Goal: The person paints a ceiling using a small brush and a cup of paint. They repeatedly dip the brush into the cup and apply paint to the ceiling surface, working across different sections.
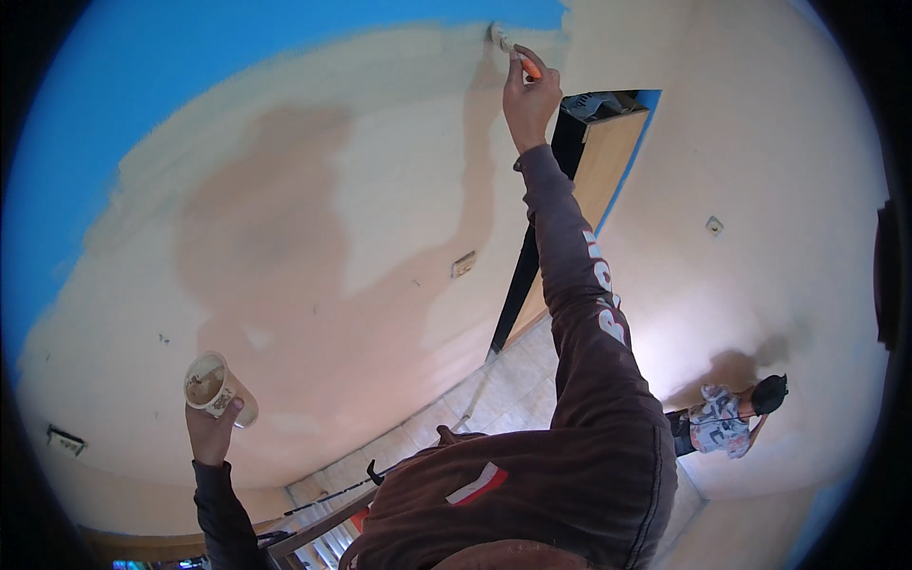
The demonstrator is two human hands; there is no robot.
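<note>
My right hand is raised high against the wall and closed round the orange handle of a paintbrush. Its bristles touch the wall at the border between blue paint and cream paint. Low on the left, my left hand grips a pale plastic cup from below, thumb along its side. Cream paint lies inside the cup and smears its inner wall. Dark brown sleeves cover both arms.
A tall wooden cabinet stands just right of my raised arm. Wall sockets sit in the cream wall. Tiled floor shows below. At the right, another person in a patterned shirt stands near the other wall. A wooden rail is beside me.
</note>
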